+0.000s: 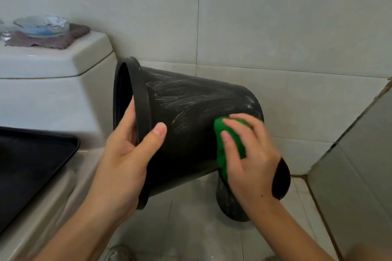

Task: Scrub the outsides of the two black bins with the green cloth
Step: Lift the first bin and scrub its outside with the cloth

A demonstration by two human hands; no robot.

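- Round black plastic bin (186, 125), soap-streaked, is tipped on its side above the tiled floor (191, 229).
- Left hand (125, 154) grips its rim, thumb outside, fingers (127, 116) inside.
- Right hand (252, 154) presses the green scrubbing cloth (220, 150) against the wall near its base, fingers (233, 123) curled over it.
- A second black bin (229, 205) stands below the right hand.

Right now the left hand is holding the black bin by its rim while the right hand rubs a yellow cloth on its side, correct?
Nearly. In the head view the cloth is green, not yellow. The left hand does hold the bin by its rim while the right hand rubs its side.

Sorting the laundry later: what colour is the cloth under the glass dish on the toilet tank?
Dull purple cloth, head view.
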